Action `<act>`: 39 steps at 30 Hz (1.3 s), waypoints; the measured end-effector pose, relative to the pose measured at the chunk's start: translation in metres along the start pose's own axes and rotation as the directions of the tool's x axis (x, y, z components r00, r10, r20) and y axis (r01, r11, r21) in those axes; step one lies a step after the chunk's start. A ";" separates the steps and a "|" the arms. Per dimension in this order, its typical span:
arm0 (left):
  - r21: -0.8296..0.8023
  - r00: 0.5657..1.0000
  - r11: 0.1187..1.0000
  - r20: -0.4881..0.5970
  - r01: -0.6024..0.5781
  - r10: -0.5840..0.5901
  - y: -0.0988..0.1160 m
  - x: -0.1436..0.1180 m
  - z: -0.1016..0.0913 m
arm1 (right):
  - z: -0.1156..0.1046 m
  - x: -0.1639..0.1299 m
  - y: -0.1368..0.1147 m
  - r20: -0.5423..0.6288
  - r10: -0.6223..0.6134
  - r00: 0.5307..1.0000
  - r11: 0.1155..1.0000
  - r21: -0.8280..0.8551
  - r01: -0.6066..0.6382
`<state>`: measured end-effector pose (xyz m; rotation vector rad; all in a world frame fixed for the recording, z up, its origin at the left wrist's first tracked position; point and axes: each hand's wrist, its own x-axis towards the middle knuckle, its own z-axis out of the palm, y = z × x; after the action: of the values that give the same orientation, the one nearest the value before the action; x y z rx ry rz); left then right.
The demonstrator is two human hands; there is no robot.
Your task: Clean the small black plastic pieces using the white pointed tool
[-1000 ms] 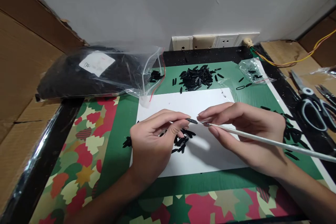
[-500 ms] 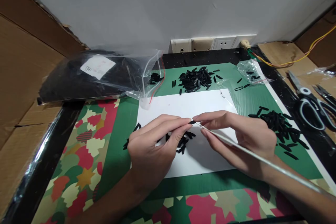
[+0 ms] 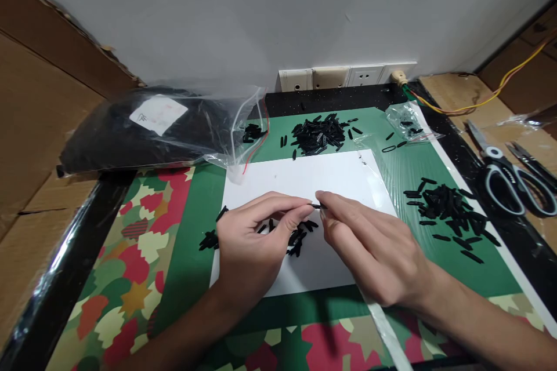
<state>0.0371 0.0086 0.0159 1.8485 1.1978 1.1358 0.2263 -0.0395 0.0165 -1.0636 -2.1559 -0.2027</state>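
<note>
Over the white sheet (image 3: 255, 177), my left hand (image 3: 256, 237) pinches a small, narrow black piece (image 3: 316, 206) between thumb and index finger. The fingertips of my right hand (image 3: 374, 249) are closed at the other end of this piece. A long white strip (image 3: 385, 330) runs out from under my right hand toward the near edge. A bit of white also shows by the right thumb, so the strip seems to pass inside the grip. Several loose black pieces (image 3: 298, 240) lie on the sheet below my hands, partly hidden by the left one.
Piles of black pieces lie at the back (image 3: 319, 134) and at the right (image 3: 452, 206) of the green mat. A large zip bag (image 3: 204, 127) of black material is at the back left. Scissors (image 3: 494, 153) and a small clear bag (image 3: 407, 122) are on the right.
My right hand has turned over, its back now facing up, and its fingertips have closed on the black piece. The white strip, before lying across that hand, now hangs below it.
</note>
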 end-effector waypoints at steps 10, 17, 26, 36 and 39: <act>-0.206 0.992 0.971 -0.015 0.121 -0.126 0.001 0.001 -0.003 | -0.008 0.002 0.009 0.108 0.650 0.752 0.497 0.689 -0.528; -0.188 0.992 0.975 -0.009 0.119 -0.123 -0.001 0.002 -0.006 | -0.004 0.010 0.002 0.218 0.603 0.767 0.278 0.844 -0.458; -0.162 0.996 0.983 -0.004 0.087 -0.089 -0.002 0.001 -0.006 | -0.002 0.006 -0.002 0.202 0.602 0.772 0.314 0.830 -0.461; -0.114 0.993 0.987 0.052 0.111 -0.106 -0.001 0.003 -0.005 | -0.003 0.006 -0.002 0.176 0.613 0.770 0.360 0.806 -0.471; -0.111 0.989 0.984 0.067 0.136 -0.129 -0.002 0.004 -0.005 | -0.003 0.002 -0.003 0.085 0.622 0.778 0.453 0.772 -0.446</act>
<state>0.0326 0.0137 0.0177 1.6787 1.1780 1.0467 0.2250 -0.0418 0.0206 -1.0604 -1.3316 0.8183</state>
